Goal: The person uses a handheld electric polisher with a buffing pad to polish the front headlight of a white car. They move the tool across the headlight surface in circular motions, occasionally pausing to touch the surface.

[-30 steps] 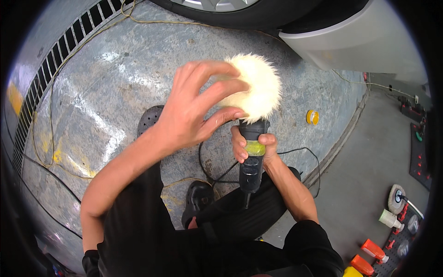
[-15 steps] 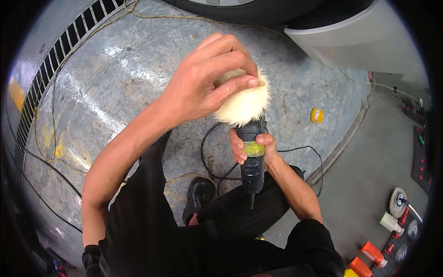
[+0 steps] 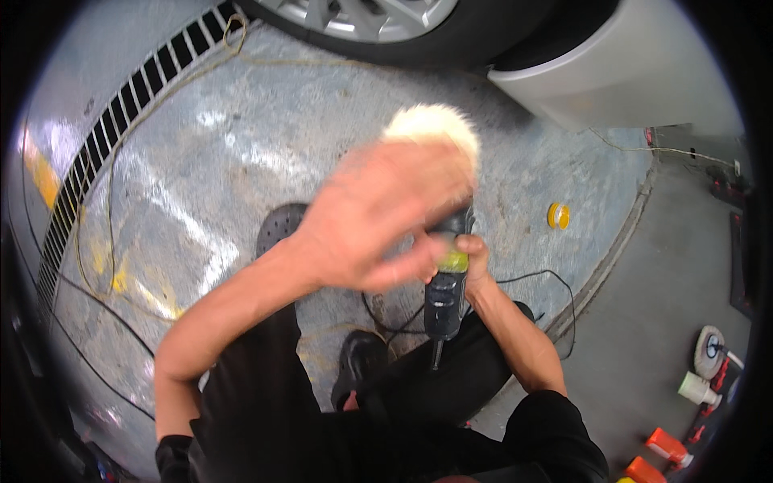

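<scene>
My right hand (image 3: 475, 256) is wrapped round the body of a black polisher (image 3: 444, 302) with a yellow-green band. The polisher points away from me, its cord end above my leg. A fluffy cream wool pad (image 3: 435, 121) sits on its head. My left hand (image 3: 378, 213), blurred by motion, passes over the pad's near side and the tool's neck. Its fingers look stretched out with the thumb apart, and nothing shows in them. Whether it touches the pad cannot be made out.
A car wheel (image 3: 366, 16) and silver bumper (image 3: 600, 72) stand at the far side. A yellow tin (image 3: 558, 216) is on the floor. Cords and a drain grate (image 3: 121, 113) run at the left. Orange bottles (image 3: 668, 447) and another round pad (image 3: 708, 352) are at the right.
My left hand has left the top of the pad and come nearer, its fingers straightening. The view has shifted, showing more of the wheel. My right hand keeps its hold.
</scene>
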`<state>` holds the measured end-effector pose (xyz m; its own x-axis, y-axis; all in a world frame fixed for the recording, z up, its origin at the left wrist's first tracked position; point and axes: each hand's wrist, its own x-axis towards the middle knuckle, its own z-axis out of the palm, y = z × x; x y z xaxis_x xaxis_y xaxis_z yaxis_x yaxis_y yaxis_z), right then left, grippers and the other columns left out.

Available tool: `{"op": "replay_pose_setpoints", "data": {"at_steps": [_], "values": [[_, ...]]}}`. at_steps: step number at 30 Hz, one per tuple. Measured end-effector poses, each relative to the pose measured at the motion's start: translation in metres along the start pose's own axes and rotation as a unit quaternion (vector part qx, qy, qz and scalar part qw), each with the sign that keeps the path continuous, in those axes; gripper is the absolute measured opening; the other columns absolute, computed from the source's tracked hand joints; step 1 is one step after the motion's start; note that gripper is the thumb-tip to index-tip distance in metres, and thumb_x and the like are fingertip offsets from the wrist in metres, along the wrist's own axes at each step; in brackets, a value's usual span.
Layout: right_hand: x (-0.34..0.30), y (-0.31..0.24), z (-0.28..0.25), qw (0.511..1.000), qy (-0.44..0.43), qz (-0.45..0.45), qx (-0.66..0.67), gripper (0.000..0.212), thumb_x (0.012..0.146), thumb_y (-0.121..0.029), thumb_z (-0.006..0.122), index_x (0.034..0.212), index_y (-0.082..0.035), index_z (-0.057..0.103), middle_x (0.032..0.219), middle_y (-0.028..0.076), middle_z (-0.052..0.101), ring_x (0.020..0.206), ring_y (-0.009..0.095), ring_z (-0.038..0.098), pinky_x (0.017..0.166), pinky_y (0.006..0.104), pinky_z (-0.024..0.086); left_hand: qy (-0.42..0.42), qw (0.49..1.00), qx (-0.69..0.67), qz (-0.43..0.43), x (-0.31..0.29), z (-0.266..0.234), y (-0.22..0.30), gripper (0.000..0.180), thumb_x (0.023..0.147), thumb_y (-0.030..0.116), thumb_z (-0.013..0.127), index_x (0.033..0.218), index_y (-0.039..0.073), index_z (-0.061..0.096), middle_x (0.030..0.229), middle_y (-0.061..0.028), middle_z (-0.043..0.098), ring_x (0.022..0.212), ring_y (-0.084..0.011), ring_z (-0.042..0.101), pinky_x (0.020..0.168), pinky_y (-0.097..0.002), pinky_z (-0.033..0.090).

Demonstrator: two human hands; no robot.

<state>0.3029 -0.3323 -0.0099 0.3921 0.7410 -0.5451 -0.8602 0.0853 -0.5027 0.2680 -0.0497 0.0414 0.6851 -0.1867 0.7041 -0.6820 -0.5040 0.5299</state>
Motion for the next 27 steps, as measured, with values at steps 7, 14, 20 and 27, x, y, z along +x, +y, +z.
{"op": "replay_pose_setpoints", "data": {"at_steps": [7, 14, 20, 27], "values": [[-0.009, -0.022, 0.012, 0.997, 0.011, -0.039, -0.061, 0.046, 0.086, -0.035, 0.075, 0.114, -0.001, 0.063, 0.094, 0.011, 0.069, 0.078, 0.022, 0.07, 0.073, 0.0379, 0.06, -0.248, 0.887, -0.373, -0.113, 0.02, -0.034, 0.035, 0.072, 0.097, 0.057, 0.063, 0.141, 0.001, 0.069, 0.149, -0.0268, 0.061, 0.138, -0.0436, 0.06, 0.125, -0.0565, 0.032], [-0.012, -0.043, 0.04, 0.971, -0.113, -0.212, 0.003, 0.055, 0.088, -0.037, 0.078, 0.125, -0.003, 0.056, 0.104, 0.012, 0.069, 0.083, 0.023, 0.072, 0.075, 0.0406, 0.062, -0.064, 0.893, -0.308, -0.321, 0.016, -0.157, 0.097, 0.089, 0.092, 0.071, 0.063, 0.138, -0.005, 0.068, 0.134, -0.0292, 0.07, 0.127, -0.0412, 0.068, 0.114, -0.0508, 0.046], [-0.032, -0.018, 0.074, 0.949, -0.094, -0.292, 0.069, 0.051, 0.089, -0.027, 0.077, 0.128, -0.002, 0.056, 0.107, 0.014, 0.07, 0.087, 0.026, 0.072, 0.078, 0.0417, 0.062, 0.134, 0.85, -0.301, -0.412, -0.032, -0.144, 0.192, 0.082, 0.104, 0.07, 0.042, 0.139, -0.003, 0.056, 0.14, -0.0273, 0.06, 0.136, -0.0337, 0.054, 0.12, -0.0488, 0.038], [-0.027, -0.022, 0.066, 0.938, -0.062, -0.335, 0.059, 0.056, 0.089, -0.033, 0.073, 0.132, -0.003, 0.053, 0.106, 0.017, 0.069, 0.088, 0.028, 0.072, 0.079, 0.0449, 0.063, 0.239, 0.798, -0.09, -0.546, -0.081, -0.156, 0.24, 0.066, 0.113, 0.054, 0.04, 0.14, -0.002, 0.061, 0.137, -0.0195, 0.066, 0.129, -0.0284, 0.06, 0.112, -0.0431, 0.045]]}}
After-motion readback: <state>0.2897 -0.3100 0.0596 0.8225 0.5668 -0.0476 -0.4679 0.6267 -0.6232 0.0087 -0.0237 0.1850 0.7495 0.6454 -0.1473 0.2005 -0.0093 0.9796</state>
